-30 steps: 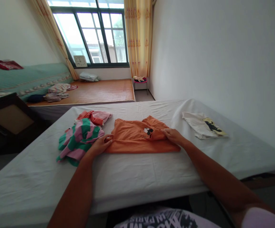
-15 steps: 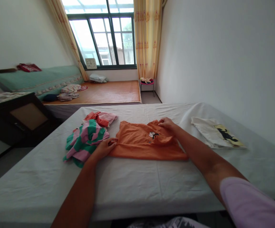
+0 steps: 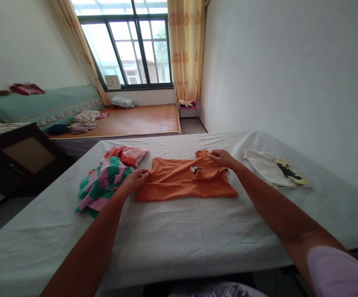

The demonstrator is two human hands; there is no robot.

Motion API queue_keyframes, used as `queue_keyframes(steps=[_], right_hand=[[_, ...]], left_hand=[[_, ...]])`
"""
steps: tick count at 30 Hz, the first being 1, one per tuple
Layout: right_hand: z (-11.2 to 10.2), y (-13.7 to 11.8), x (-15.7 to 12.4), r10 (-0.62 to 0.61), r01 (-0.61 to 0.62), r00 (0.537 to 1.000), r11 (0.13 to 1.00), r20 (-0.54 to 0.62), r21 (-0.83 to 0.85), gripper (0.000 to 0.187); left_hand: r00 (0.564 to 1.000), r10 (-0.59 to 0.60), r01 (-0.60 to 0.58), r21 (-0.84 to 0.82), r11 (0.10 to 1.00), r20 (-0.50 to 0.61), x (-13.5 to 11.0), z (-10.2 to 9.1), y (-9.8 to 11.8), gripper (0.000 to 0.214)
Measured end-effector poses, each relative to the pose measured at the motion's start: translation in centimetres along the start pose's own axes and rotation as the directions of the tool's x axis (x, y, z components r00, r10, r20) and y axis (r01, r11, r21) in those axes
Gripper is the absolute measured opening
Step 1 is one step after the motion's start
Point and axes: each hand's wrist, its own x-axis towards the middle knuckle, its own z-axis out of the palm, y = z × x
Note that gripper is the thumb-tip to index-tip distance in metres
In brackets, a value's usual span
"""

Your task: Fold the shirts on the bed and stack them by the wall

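Note:
An orange T-shirt (image 3: 172, 175) with a small black-and-white cartoon print lies partly folded on the white-sheeted table (image 3: 179, 243), a folded band along its near side. My left hand (image 3: 137, 180) is closed at the shirt's left edge, thumb and fingers pinching the cloth. At the upper right edge, my right hand (image 3: 224, 158) grips the fabric between thumb and fingers. Just left of my left hand is a crumpled green-and-pink garment (image 3: 106, 181), with an orange-and-pink garment (image 3: 129, 154) heaped behind it. A folded white garment (image 3: 274, 169) with a yellow-and-black print lies to the right.
A bed (image 3: 141, 119) with a brown mat stands beyond the table, with clothes (image 3: 84, 122) on it. A dark cabinet (image 3: 20, 154) is at the left. A pink stool (image 3: 188, 108) stands by the curtain (image 3: 186, 53). The white wall (image 3: 284, 74) runs along the right.
My left hand has moved a little farther up the shirt's left edge. My right hand stays at the upper right edge, where the cloth looks flatter. The view has shifted slightly.

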Motion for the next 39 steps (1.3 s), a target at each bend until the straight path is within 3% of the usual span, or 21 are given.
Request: queue_keyframes(steps=[2, 3, 6, 9, 11, 13, 15, 17, 18, 21, 23, 25, 29, 33, 35, 39], right_hand=[[-0.4, -1.6, -1.6, -0.111, 0.094, 0.964, 0.992, 0.24, 0.08, 0.044], [-0.5, -2.2, -2.2, -0.135, 0.112, 0.944, 0.989, 0.302, 0.094, 0.048], [-0.3, -3.1, -3.4, -0.06, 0.062, 0.949, 0.998, 0.309, 0.004, 0.062], [0.3, -2.6, -3.2, -0.024, 0.02, 0.919, 1.0, 0.392, 0.014, 0.046], [0.7, -2.1, -2.5, -0.047, 0.008, 0.895, 0.996, 0.444, 0.089, 0.032], [0.6, -2.1, -1.8, -0.013, -0.021, 0.948, 0.995, 0.317, 0.102, 0.023], [0.0, -2.5, -1.4, 0.026, -0.027, 1.0, 0.999, 0.016, 0.032, 0.019], [-0.9, -2.9, -1.8, 0.01, -0.032, 0.975, 0.995, -0.223, -0.097, 0.02], [-1.4, -2.9, -2.3, -0.003, -0.041, 0.968, 0.985, -0.25, -0.168, 0.021], [-2.1, -2.4, -5.1, 0.079, -0.091, 0.996, 0.941, -0.051, -0.327, 0.02], [-1.5, -1.6, -7.5, 0.182, -0.153, 0.982, 0.921, 0.047, -0.358, 0.025], [-0.3, -0.9, -9.7, 0.217, -0.201, 0.976, 0.931, 0.021, -0.306, 0.026], [1.6, 0.2, -12.9, 0.132, -0.136, 0.988, 0.99, -0.086, -0.047, 0.032], [1.1, 1.0, -14.8, 0.181, -0.184, 0.983, 0.977, 0.034, 0.112, 0.028], [0.6, 0.8, -15.1, 0.163, -0.166, 0.985, 0.984, 0.048, 0.067, 0.028], [1.1, -1.7, -14.6, -0.07, 0.038, 0.981, 0.984, -0.18, -0.177, 0.023]], left_hand=[[1.0, -0.019, 0.018, 0.04, 0.999, 0.02, 1.6, 0.0, 0.8, 0.048], [1.0, -0.016, 0.015, 0.059, 0.998, 0.018, 2.2, 0.2, 1.4, 0.047], [0.992, 0.106, -0.109, 0.041, 0.993, 0.065, 2.8, 1.4, 3.5, 0.041], [0.919, 0.318, -0.307, -0.083, 0.948, 0.232, 1.7, 3.0, 5.2, 0.036], [0.873, 0.399, -0.381, -0.118, 0.917, 0.282, 0.8, 3.9, 5.6, 0.036], [0.875, 0.409, -0.398, -0.095, 0.912, 0.261, 0.0, 4.3, 5.6, 0.036], [0.896, 0.388, -0.383, -0.065, 0.922, 0.219, -0.3, 4.3, 5.3, 0.035], [0.909, 0.369, -0.369, -0.038, 0.929, 0.195, -0.5, 4.1, 4.8, 0.034], [0.91, 0.368, -0.371, -0.021, 0.928, 0.193, -0.6, 3.9, 4.5, 0.035], [0.901, 0.38, -0.395, 0.031, 0.918, 0.21, -1.0, 3.2, 3.4, 0.035], [0.905, 0.372, -0.39, 0.053, 0.919, 0.208, -1.4, 2.7, 2.4, 0.035], [0.922, 0.338, -0.356, 0.074, 0.931, 0.19, -1.7, 2.2, 1.5, 0.034], [0.947, 0.274, -0.294, 0.103, 0.95, 0.17, -1.8, 1.2, 0.3, 0.032], [0.93, 0.215, -0.234, 0.03, 0.972, 0.297, -1.8, -0.2, -0.2, 0.033], [0.927, 0.192, -0.217, 0.045, 0.975, 0.322, -2.1, -0.5, 0.0, 0.033], [0.957, 0.265, -0.277, 0.102, 0.955, 0.114, -2.9, 0.5, 2.3, 0.029]])
